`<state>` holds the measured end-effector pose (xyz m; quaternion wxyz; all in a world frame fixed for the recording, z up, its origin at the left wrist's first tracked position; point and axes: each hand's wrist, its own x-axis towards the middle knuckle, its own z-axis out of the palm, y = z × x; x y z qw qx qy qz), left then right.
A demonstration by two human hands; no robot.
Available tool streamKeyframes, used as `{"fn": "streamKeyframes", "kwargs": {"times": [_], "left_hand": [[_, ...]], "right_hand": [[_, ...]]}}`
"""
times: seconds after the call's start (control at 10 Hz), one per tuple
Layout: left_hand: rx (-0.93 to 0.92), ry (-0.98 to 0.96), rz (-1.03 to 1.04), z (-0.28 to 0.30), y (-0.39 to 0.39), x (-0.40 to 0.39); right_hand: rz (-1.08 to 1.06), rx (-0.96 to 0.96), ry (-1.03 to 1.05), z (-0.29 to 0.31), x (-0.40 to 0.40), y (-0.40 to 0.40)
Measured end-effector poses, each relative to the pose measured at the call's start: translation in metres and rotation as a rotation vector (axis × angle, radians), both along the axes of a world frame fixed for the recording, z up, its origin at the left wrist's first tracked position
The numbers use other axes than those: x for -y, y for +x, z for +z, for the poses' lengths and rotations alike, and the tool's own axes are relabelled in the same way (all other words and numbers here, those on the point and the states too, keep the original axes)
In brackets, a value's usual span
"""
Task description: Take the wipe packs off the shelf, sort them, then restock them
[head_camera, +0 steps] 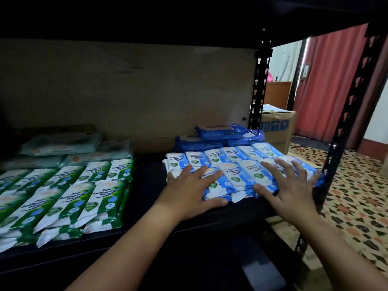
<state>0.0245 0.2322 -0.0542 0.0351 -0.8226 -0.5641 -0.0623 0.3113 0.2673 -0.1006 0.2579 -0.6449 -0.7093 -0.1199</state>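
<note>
On the dark shelf [147, 179], blue-and-white antibacterial wipe packs [237, 164] lie in two rows on the right. My left hand [189, 190] rests flat on the front left of that group, fingers straight, thumb along the front edge. My right hand [289, 181] lies spread on the front right of it. Larger dark blue packs [222, 135] are stacked behind them. Green-and-white pine wipe packs [63, 194] fill the left side in rows. Pale teal packs [63, 143] sit behind the green ones.
A black slotted upright [259, 85] stands behind the blue packs and another upright [346, 114] at the front right corner. A cardboard box [279, 127] sits on the patterned tile floor [346, 202] beyond. A red curtain [329, 80] hangs at the right.
</note>
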Motion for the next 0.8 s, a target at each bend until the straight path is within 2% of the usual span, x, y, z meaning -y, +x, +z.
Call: {"fn": "streamKeyframes", "kwargs": {"times": [0.2,0.3,0.4,0.5,0.6,0.7,0.8], "left_hand": [[-0.028,0.002,0.014,0.002,0.002,0.004],[-0.019,0.107,0.019,0.004,-0.001,0.013],[0.163,0.309,-0.04,0.008,-0.008,0.023],[0.299,0.563,-0.089,0.017,-0.017,0.027],[0.212,0.371,0.009,0.033,-0.024,0.032],[0.109,0.241,0.072,0.046,-0.031,0.03],[0.145,0.393,0.07,0.054,-0.05,0.035]], "right_hand": [[0.028,-0.035,0.027,0.0,0.007,0.001],[0.108,-0.08,0.147,0.0,0.015,-0.01],[0.264,-0.172,0.271,0.007,0.018,-0.036],[0.461,-0.256,0.256,0.027,0.019,-0.07],[0.595,-0.25,0.166,0.05,0.018,-0.105],[0.622,-0.13,0.039,0.063,0.008,-0.14],[0.661,-0.194,0.123,0.078,0.016,-0.162]]}}
